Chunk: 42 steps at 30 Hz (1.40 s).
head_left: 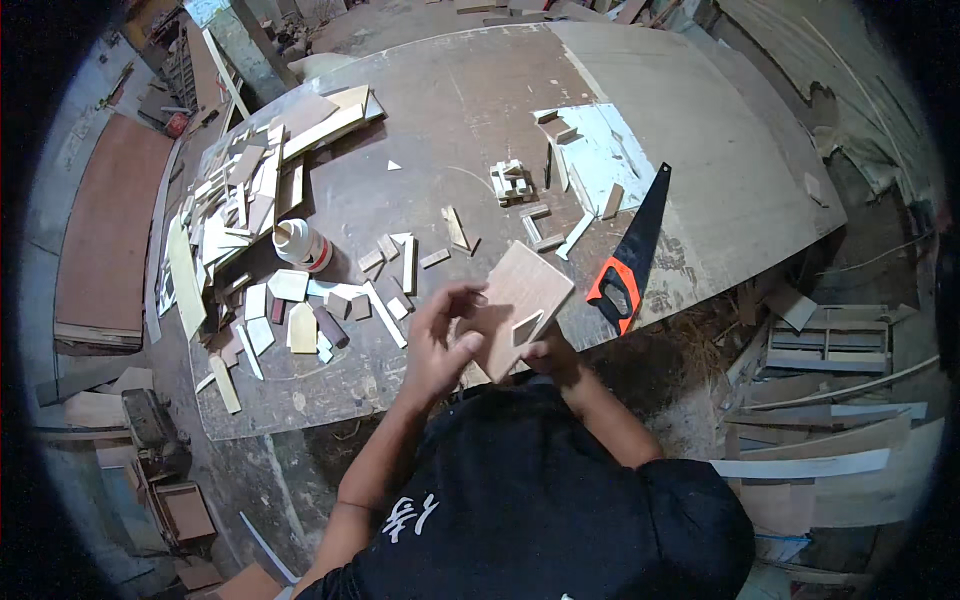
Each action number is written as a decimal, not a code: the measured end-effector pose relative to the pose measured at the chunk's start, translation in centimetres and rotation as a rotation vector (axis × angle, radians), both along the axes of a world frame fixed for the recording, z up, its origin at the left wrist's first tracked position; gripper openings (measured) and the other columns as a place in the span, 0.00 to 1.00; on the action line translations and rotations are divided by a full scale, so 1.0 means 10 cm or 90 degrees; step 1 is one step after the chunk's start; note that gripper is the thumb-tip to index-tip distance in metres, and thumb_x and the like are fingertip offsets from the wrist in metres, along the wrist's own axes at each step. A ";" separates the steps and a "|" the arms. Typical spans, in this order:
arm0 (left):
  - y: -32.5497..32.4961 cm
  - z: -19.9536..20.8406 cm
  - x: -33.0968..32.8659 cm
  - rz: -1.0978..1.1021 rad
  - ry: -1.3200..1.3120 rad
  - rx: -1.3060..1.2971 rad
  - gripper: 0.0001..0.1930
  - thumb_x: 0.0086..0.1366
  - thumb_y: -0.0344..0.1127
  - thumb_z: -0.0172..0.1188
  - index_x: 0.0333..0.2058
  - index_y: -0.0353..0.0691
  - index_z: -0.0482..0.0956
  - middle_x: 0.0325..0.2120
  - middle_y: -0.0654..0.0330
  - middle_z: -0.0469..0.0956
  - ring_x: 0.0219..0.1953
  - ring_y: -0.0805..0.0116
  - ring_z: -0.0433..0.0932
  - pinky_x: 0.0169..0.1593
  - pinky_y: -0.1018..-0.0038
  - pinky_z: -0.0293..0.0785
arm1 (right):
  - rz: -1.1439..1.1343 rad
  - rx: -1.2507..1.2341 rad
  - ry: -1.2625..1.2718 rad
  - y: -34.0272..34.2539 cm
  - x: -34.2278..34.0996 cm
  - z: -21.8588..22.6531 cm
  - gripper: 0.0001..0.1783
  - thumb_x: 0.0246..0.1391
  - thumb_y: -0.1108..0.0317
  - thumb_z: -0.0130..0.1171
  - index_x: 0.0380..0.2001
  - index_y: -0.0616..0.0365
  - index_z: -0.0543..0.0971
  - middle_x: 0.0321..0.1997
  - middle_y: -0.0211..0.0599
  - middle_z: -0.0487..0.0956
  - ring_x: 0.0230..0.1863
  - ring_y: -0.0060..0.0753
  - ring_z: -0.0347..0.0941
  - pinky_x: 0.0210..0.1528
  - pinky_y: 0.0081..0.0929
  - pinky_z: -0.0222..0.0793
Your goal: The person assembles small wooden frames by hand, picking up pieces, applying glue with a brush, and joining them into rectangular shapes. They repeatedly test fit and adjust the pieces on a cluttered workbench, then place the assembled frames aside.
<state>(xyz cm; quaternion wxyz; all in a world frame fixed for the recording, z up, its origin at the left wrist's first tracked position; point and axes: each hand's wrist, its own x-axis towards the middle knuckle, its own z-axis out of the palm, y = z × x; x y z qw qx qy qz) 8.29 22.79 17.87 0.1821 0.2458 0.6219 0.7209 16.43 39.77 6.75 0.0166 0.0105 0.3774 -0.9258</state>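
Note:
A flat rectangular wooden board [528,285] is tilted in front of my chest, over the table's near edge. My right hand [552,358] grips its lower right side, thumb on the upper face and the other fingers hidden beneath. By that thumb, a small pale wood piece [527,327] with a slanted end rests against the board. At the board's left edge is my left hand [440,340], its fingers curved and spread from the thumb; whether the fingertips touch the board I cannot tell.
On the worn wooden table [450,110] lie a handsaw [637,250] with an orange-black handle, a white glue bottle [303,246], a scrap-wood pile [240,190], several small offcuts [410,265], a small slatted wooden piece [511,183] and a pale sheet [603,150]. More boards [820,435] lie at right.

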 end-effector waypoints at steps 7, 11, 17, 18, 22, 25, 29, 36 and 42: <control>0.04 -0.28 -0.20 0.052 -0.169 -0.023 0.23 0.64 0.40 0.58 0.52 0.32 0.69 0.48 0.54 0.74 0.52 0.65 0.70 0.57 0.70 0.64 | 0.109 -0.168 -0.020 0.03 -0.03 -0.25 0.45 0.40 0.49 0.73 0.58 0.60 0.66 0.54 0.38 0.73 0.57 0.36 0.70 0.60 0.39 0.67; -0.03 -0.23 -0.10 0.010 -0.458 -0.066 0.18 0.67 0.42 0.54 0.48 0.35 0.72 0.40 0.57 0.77 0.41 0.68 0.77 0.46 0.72 0.73 | 0.087 -0.010 -0.012 0.04 -0.12 -0.18 0.37 0.47 0.45 0.68 0.51 0.61 0.73 0.50 0.38 0.77 0.52 0.32 0.73 0.55 0.36 0.71; 0.01 -0.38 -0.05 0.042 -0.442 -0.023 0.15 0.67 0.43 0.55 0.42 0.35 0.74 0.34 0.60 0.78 0.34 0.72 0.78 0.38 0.73 0.76 | 0.110 -0.040 -0.006 0.03 -0.10 -0.39 0.46 0.43 0.36 0.67 0.53 0.64 0.71 0.50 0.38 0.76 0.53 0.32 0.73 0.54 0.34 0.70; 0.00 -0.46 -0.05 0.051 -0.440 -0.001 0.15 0.67 0.43 0.55 0.42 0.35 0.74 0.33 0.60 0.78 0.34 0.72 0.78 0.38 0.73 0.76 | 0.127 -0.053 -0.007 0.04 -0.10 -0.31 0.47 0.43 0.35 0.67 0.54 0.65 0.70 0.50 0.39 0.76 0.53 0.32 0.73 0.54 0.34 0.70; -0.10 -0.84 -0.13 0.069 -0.411 0.019 0.14 0.66 0.43 0.56 0.38 0.36 0.73 0.30 0.61 0.76 0.32 0.71 0.78 0.39 0.74 0.75 | 0.159 -0.044 -0.032 0.05 -0.09 -0.25 0.52 0.41 0.34 0.68 0.57 0.66 0.66 0.49 0.36 0.76 0.48 0.28 0.74 0.51 0.28 0.71; -0.06 -0.77 -0.10 0.123 -0.416 0.008 0.13 0.66 0.44 0.55 0.36 0.38 0.73 0.29 0.61 0.75 0.31 0.71 0.77 0.36 0.71 0.75 | 0.142 0.062 -0.060 0.12 -0.11 -0.39 0.49 0.42 0.39 0.69 0.58 0.63 0.66 0.46 0.32 0.76 0.41 0.20 0.73 0.46 0.20 0.71; -0.05 -0.56 -0.10 0.134 -0.436 -0.009 0.14 0.67 0.43 0.54 0.39 0.37 0.72 0.32 0.59 0.76 0.33 0.69 0.77 0.37 0.70 0.76 | -0.065 0.287 -0.061 0.00 -0.20 -0.03 0.35 0.42 0.54 0.73 0.50 0.59 0.71 0.40 0.30 0.75 0.38 0.19 0.71 0.36 0.19 0.72; -0.07 -0.84 -0.10 0.111 -0.520 0.161 0.14 0.67 0.41 0.55 0.43 0.36 0.72 0.35 0.58 0.78 0.36 0.68 0.78 0.43 0.70 0.76 | -0.340 0.808 0.021 -0.13 -0.20 0.62 0.19 0.41 0.68 0.72 0.36 0.60 0.77 0.31 0.36 0.75 0.29 0.26 0.72 0.32 0.25 0.72; -0.07 -0.90 -0.11 0.076 -0.465 0.232 0.11 0.65 0.37 0.59 0.40 0.36 0.75 0.35 0.61 0.79 0.38 0.72 0.78 0.47 0.75 0.73 | -0.449 0.966 0.150 -0.14 -0.24 0.69 0.15 0.39 0.70 0.71 0.33 0.58 0.78 0.28 0.37 0.76 0.27 0.37 0.74 0.31 0.32 0.71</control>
